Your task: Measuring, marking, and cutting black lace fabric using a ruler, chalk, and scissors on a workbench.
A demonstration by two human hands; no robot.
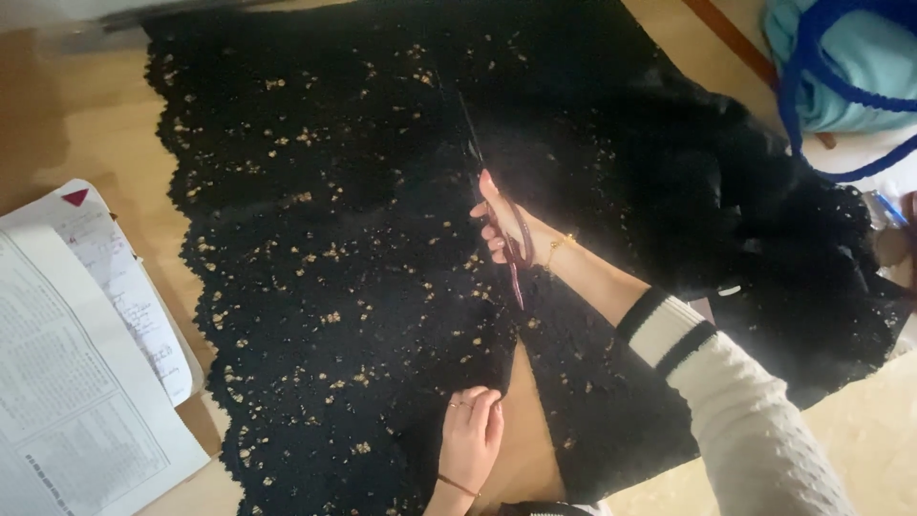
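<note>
Across the wooden table [67,124] lies a wide sheet of black lace fabric [325,220], its holes showing the pale wood beneath and its scalloped edge running down the side toward 9 o'clock. At the centre of the view, the right hand [506,227] is closed through the dark red handles of a pair of scissors [492,205], whose blades point toward 12 o'clock along a cut line in the lace. A thin gold bracelet sits on that wrist, and a cream knitted sleeve [735,411] with black stripes at the cuff stretches away toward 4 o'clock. From the scissors a slit opens down toward 6 o'clock, where bare table shows between the two parted pieces of lace. The left hand [471,438] rests at 6 o'clock, fingers curled and pressing on the cut edge of the left-hand piece, gripping nothing that I can see. Toward 8 o'clock, printed paper sheets [76,382] lie stacked on the table, just beside the lace's scalloped border. At 2 o'clock the fabric bunches into dark folds, and beyond it sits a light teal bag [850,67] with blue cord handles.
</note>
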